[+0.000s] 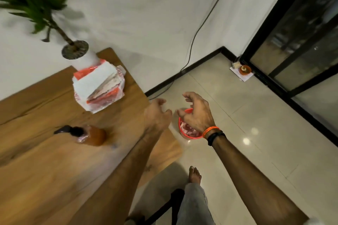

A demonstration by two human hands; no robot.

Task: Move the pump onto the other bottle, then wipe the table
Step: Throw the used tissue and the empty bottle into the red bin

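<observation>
Both hands, left [158, 115] and right [196, 113], hang empty and loose-fingered over the bin [182, 131]. Pump [70, 130] tops the bottle [95, 136] left of them; probably wiping is next, needing a cloth.

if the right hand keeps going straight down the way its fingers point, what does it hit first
Most likely the red bin on the floor: the right hand hangs over its rim, fingers loosely curled and empty. Height above it is unclear in this single view.

We see an amber bottle [96, 136] on the wooden worktop [45, 170], blurred, with a black pump [70, 130] on its top, spout pointing left. It sits near the worktop's right edge.
</observation>
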